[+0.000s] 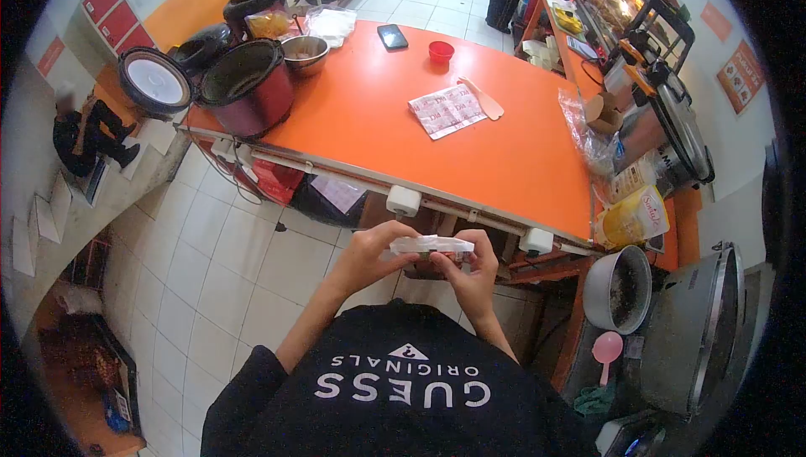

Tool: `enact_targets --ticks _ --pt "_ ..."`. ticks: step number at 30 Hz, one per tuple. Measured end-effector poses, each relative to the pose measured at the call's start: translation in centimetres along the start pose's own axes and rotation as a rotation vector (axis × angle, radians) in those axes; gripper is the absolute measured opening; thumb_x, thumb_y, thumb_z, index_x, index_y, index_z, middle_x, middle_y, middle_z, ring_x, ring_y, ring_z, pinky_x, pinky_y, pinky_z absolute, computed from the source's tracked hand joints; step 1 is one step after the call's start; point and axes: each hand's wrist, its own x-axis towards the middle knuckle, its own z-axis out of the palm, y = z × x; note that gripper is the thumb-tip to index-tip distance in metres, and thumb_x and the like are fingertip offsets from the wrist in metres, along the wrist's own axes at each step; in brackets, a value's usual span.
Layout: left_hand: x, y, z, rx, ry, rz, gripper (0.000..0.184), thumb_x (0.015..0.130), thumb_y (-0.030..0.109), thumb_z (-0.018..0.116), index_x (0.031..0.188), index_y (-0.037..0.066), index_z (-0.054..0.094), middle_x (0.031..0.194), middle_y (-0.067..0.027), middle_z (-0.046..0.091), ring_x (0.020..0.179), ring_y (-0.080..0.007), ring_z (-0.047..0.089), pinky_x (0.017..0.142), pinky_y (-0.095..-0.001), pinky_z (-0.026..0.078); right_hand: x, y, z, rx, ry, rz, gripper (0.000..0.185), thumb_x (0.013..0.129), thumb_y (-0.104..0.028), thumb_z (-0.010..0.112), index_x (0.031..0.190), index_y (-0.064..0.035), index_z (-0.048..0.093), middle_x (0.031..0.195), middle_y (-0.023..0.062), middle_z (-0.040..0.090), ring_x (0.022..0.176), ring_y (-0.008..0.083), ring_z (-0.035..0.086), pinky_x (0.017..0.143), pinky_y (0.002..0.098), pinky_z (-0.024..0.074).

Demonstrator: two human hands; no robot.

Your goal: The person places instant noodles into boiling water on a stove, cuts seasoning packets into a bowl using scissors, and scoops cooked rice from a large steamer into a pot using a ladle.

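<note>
Evidently the handling was under way, with the white-edged paper packet off the orange table and held in the air just in front of its near edge. The left hand gripped one end between thumb and fingers, and the right hand pinched the other; neither hand had let go. The packet was seen almost edge-on, its pale edge uppermost and a darker, partly printed portion beneath, so whether it was fully closed, and what it contained, could not be told. Some preparation appeared done: on the middle of the table, a printed paper sheet lay spread out, with a pink spatula along its right side, partly over the edge. At the table's left end, the red rice cooker stood with its lid raised, and just beside it was a metal bowl. Toward the table's far side were a small red bowl and a phone, neither touched by the hands. As for what remained, the packet had not yet been set down on the table, and the sheet there was not wrapped around anything.
</note>
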Motion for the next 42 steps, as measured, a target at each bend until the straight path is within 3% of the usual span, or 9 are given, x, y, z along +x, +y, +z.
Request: enact_targets --ticks 5,11,12,16,25,30,36,39,42 --pt "0.3 0.3 -0.4 0.164 -0.002 0.196 0.009 0.08 0.009 0.062 0.088 0.004 0.061 0.08 -0.0105 0.062 0.073 -0.0283 0.062 0.062 -0.0333 0.05 -0.4 -0.7 -1.6 -0.119 -0.194 -0.052 0.034 0.074 -0.024 0.075 0.093 -0.0031 0.055 0.083 0.0026 0.055 0.076 0.0103 0.055 0.065 0.0247 0.0464" --pt "-0.3 0.8 -0.6 -0.048 -0.053 0.181 0.009 0.081 0.008 0.059 0.088 0.003 0.059 0.081 -0.0109 0.059 0.074 -0.0283 0.06 0.063 -0.0342 0.048 -0.5 -1.6 -2.8 0.442 -0.527 0.31 0.051 0.086 -0.05 0.054 0.105 -0.0032 0.061 0.083 0.0003 0.059 0.069 0.0092 0.056 0.061 0.0232 0.0453" --pt "-0.4 1.0 -0.6 -0.104 -0.067 0.175 0.009 0.082 0.007 0.057 0.089 0.002 0.058 0.083 -0.0113 0.058 0.075 -0.0286 0.06 0.064 -0.0343 0.048 -0.5 -1.9 -2.6 0.477 -0.523 0.321 0.036 0.085 -0.035 0.062 0.101 -0.0029 0.063 0.082 0.0022 0.06 0.069 0.0093 0.057 0.061 0.0228 0.0463" --pt "-1.0 1.2 -0.2 -0.177 -0.066 0.141 0.008 0.086 0.009 0.053 0.088 0.002 0.053 0.083 -0.0115 0.051 0.075 -0.0278 0.054 0.065 -0.0329 0.044 0.0 -4.2 -1.4 -0.108 -0.479 -0.179 0.026 0.073 -0.011 0.073 0.096 -0.0029 0.065 0.08 0.0059 0.061 0.066 0.0115 0.06 0.058 0.0234 0.0483" --pt "-2.6 0.7 -0.1 -0.382 -0.044 0.036 0.016 0.089 0.015 0.054 0.083 0.001 0.048 0.078 -0.0071 0.044 0.072 -0.0163 0.046 0.064 -0.0277 0.038 -0.4 -4.8 0.7 -0.386 -0.4 -0.607 0.021 0.073 -0.014 0.072 0.088 -0.0045 0.062 0.077 0.0083 0.062 0.064 0.0203 0.063 0.057 0.0292 0.0526" --pt "-3.3 0.6 -0.1 -0.348 -0.003 -0.005 0.02 0.087 0.019 0.059 0.085 0.002 0.048 0.078 -0.006 0.046 0.071 -0.014 0.046 0.063 -0.0268 0.038 -0.6 -5.3 0.8 -0.455 -0.454 -0.603 0.022 0.066 -0.004 0.073 0.086 -0.0022 0.064 0.076 0.0092 0.062 0.063 0.0198 0.063 0.055 0.0283 0.0509" --pt "-3.6 0.9 0.8 -0.582 0.054 0.052 0.039 0.086 0.023 0.062 0.109 0.007 0.034 0.079 -0.003 0.049 0.071 -0.0102 0.049 0.063 -0.0233 0.041 -0.8 -5.8 1.3 -0.402 -0.409 -0.506 0.015 0.071 -0.008 0.068 0.082 -0.0033 0.06 0.073 0.0094 0.057 0.06 0.0228 0.06 0.052 0.0309 0.0496" --pt "-4.4 1.2 0.1 -0.773 -0.089 -0.239 0.054 0.082 0.03 0.068 0.113 0.009 0.029 0.081 -0.0026 0.05 0.076 -0.0097 0.051 0.066 -0.0233 0.043 -0.4 -5.9 1.2 -0.497 -0.578 -0.525 0.014 0.075 -0.011 0.063 0.086 -0.0045 0.057 0.076 0.0094 0.055 0.058 0.025 0.059 0.05 0.0327 0.0497" --pt "-4.8 -0.6 1.0 -0.667 -0.026 -0.192 0.061 0.077 0.046 0.068 0.108 0.007 0.034 0.081 -0.0018 0.051 0.073 -0.0092 0.051 0.064 -0.0242 0.044 0.0 -5.9 1.3 -0.528 -0.689 -0.595 0.011 0.076 -0.009 0.061 0.082 -0.0034 0.053 0.077 0.0095 0.053 0.06 0.0267 0.057 0.051 0.0351 0.0472"
